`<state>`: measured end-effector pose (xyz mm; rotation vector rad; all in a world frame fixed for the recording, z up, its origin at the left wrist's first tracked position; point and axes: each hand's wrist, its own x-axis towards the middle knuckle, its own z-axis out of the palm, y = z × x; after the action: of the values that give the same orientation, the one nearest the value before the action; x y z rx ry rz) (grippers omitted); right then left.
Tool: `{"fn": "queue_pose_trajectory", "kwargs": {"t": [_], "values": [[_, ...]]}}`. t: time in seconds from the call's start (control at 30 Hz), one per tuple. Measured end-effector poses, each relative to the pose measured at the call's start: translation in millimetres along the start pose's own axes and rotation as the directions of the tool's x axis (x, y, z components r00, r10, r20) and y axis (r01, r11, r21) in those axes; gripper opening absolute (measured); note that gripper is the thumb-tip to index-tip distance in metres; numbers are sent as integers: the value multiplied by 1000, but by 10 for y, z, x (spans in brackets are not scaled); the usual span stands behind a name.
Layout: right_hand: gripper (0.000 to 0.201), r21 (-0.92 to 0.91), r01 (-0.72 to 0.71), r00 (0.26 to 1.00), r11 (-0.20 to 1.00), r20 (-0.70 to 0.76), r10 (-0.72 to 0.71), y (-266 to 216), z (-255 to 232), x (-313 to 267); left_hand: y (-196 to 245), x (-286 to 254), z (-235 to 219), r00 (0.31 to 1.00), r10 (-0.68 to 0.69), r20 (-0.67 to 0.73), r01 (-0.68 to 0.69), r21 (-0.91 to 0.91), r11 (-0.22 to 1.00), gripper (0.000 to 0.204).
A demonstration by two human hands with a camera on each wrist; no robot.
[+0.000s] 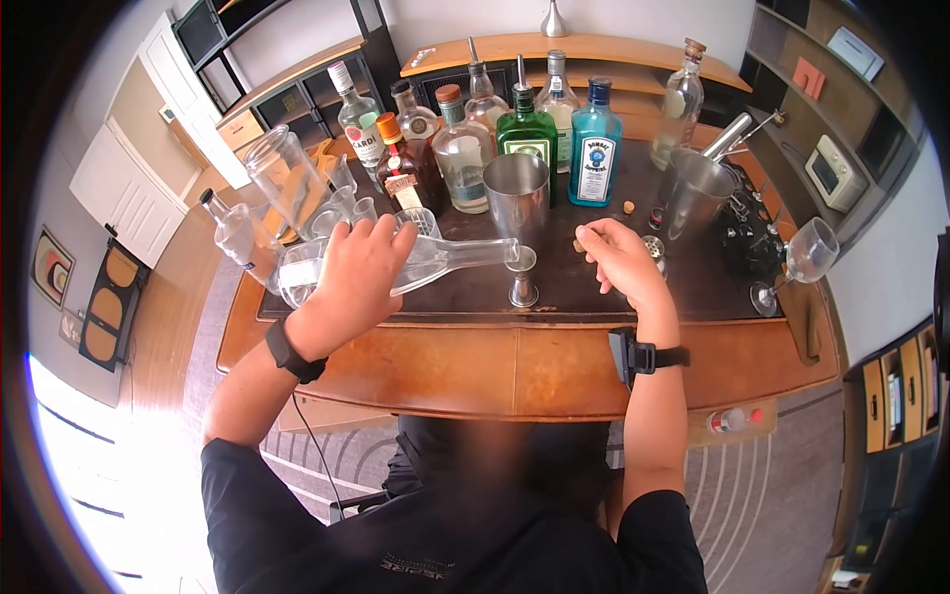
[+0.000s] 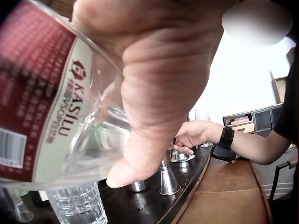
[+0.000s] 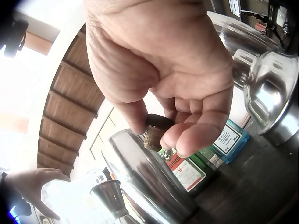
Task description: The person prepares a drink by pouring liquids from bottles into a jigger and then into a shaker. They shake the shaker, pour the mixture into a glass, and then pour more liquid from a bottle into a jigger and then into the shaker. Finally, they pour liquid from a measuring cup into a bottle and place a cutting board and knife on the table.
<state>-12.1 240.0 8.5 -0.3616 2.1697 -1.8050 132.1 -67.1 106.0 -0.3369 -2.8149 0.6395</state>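
My left hand [image 1: 358,267] grips a clear glass bottle [image 1: 457,255] tipped nearly level, its neck pointing right. Its mouth is right at the top of a steel double-ended jigger [image 1: 523,287] standing on the dark table top. Close up in the left wrist view, the bottle's red and cream label [image 2: 70,107] reads KASILU. My right hand [image 1: 625,262] is to the right of the jigger, thumb and fingers pinching a cork stopper [image 3: 154,133] with a dark cap. Just behind the jigger stands a tall steel shaker tin [image 1: 517,203].
Several liquor bottles, among them a green bottle [image 1: 527,129] and a blue bottle [image 1: 595,148], line the back. A second metal tin [image 1: 698,193] and a wine glass [image 1: 809,252] stand right. Left are a glass jar [image 1: 282,168] and small glasses. A loose cork [image 1: 628,207] lies behind my right hand.
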Motion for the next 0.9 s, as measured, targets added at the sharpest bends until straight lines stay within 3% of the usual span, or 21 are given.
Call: {"fn": "queue_pose_trajectory", "kwargs": {"t": [0.53,0.73,0.9], "values": [[39,-13,-13,1000,1000,-3,13,-19,3,0,4,-6,17,1000,-6,-20,6,-22,1000,77],[38,-15,-13,1000,1000,-14,12,-22,20,6,-5,-50,79,999,-35,15,37,-120,992,78],[39,24,-1,1000,1000,12,1,50,1,32,16,-91,130,995,-90,-49,75,-254,964,78]]}}
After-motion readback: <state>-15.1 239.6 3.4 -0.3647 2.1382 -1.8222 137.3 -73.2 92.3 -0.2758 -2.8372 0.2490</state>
